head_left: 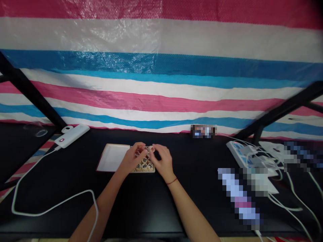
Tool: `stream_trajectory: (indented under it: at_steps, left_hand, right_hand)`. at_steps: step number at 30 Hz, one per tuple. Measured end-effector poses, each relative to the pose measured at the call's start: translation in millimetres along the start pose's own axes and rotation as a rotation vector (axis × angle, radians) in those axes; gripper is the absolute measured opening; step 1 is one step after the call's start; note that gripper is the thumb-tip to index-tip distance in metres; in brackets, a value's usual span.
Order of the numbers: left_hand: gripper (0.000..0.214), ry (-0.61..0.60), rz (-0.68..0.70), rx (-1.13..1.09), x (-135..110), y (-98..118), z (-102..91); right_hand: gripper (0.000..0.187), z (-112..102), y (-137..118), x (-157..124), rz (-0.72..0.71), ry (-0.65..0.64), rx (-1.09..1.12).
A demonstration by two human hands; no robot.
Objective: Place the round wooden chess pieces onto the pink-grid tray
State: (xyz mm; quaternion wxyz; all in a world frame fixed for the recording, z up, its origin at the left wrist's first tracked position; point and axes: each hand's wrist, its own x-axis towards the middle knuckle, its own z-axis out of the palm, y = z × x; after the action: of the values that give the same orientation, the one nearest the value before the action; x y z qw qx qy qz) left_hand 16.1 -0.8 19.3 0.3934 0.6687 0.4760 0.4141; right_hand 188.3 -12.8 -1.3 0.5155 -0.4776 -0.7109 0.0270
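The left hand [131, 156] and the right hand [163, 160] are working close together, fingertips nearly meeting above rows of round wooden Chinese chess pieces [144, 166] that are sitting in a shallow pale tray [153, 171] on the black desk [141, 205]. Whether either hand is gripping a piece cannot be told. A white rectangular box lid [111, 157] with a red edge is lying just left of the tray. A red string [172, 181] is circling the right wrist. A white power bank [72, 135] is resting near the desk's far edge, trailing a white cable [50, 205], while a white power strip [238, 154] is sitting off to the right.
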Motion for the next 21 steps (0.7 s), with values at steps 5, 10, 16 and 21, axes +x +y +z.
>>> stream_trajectory:
  at_steps: [5,10,16,21]
  left_hand:
    - [0.030,0.165,0.067,-0.106,4.4,2.9,-12.4]
    - [0.026,0.654,0.126,-0.527,18.9,25.0,-53.9]
    - [0.008,1.066,0.360,-1.164,39.7,65.1,-148.4]
    - [0.008,0.952,0.303,-1.003,67.4,79.1,-162.0]
  right_hand:
    - [0.031,-10.9,51.4,1.3,0.362,0.034,-0.315]
    - [0.031,-7.4,68.3,-6.5,0.492,-0.171,-0.444]
    - [0.030,-5.3,62.2,-8.9,0.480,-0.199,-0.410]
    - [0.032,-5.8,63.6,-8.8,0.479,-0.207,-0.413]
